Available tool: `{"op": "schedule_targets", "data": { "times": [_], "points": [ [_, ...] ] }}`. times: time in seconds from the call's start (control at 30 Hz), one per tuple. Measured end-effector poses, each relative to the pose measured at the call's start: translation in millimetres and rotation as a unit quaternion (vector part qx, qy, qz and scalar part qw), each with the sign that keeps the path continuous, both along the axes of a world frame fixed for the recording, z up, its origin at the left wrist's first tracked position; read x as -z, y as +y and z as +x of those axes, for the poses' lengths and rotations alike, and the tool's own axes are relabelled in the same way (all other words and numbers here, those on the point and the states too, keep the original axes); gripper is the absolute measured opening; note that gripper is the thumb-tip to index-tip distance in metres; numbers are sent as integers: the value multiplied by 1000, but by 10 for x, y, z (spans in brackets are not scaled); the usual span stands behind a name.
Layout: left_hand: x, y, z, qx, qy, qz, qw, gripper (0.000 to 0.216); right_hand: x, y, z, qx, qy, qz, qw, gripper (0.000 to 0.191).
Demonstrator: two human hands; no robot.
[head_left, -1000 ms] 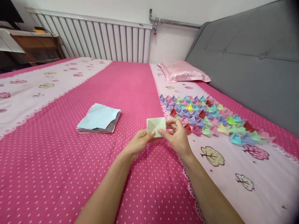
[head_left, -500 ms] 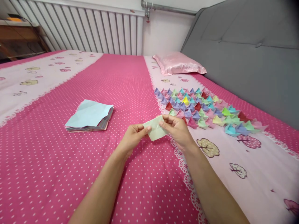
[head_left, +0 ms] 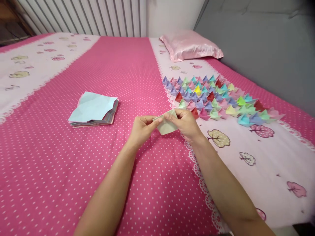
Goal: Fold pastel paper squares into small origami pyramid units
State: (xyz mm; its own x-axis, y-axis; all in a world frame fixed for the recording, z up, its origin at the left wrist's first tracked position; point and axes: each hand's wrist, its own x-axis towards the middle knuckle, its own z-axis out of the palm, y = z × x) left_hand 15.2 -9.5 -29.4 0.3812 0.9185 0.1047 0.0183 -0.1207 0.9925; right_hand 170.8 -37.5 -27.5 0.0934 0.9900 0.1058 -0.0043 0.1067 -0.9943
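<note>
A small pale green folded paper (head_left: 167,127) is held up between both hands over the bed. My left hand (head_left: 144,128) pinches its left corner, thumb on the near face and fingers behind. On the right, my right hand (head_left: 185,122) grips the top right edge in the same way, its thumb pressed on the paper near the other thumb. Just beyond the right hand stand several rows of small folded paper boats (head_left: 209,98) in many colours. To the left of my hands lies a stack of square paper sheets (head_left: 93,108), light blue on top.
The bed has a pink dotted sheet (head_left: 61,157) with pale printed bands. A pink satin pillow (head_left: 189,46) lies at the far side, beside a grey padded headboard (head_left: 258,49). A white radiator (head_left: 98,16) stands along the wall.
The view has tipped down, so things sit higher in the picture. Both thumbs have come closer together on the paper, and its upper edge now looks bent.
</note>
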Motion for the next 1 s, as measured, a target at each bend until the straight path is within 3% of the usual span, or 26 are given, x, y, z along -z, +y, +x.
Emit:
{"op": "schedule_targets", "data": {
  "times": [0.37,0.7,1.0],
  "points": [
    [-20,-21,5,67,-65,-38,995,26,27,40,12,8,16,38,999,33],
    [11,-39,32,65,0,-57,996,29,-11,26,-23,81,-140,145,976,32],
    [39,-48,25,92,44,-34,994,35,-14,16,-15,88,-180,150,968,32]
  ]
}}
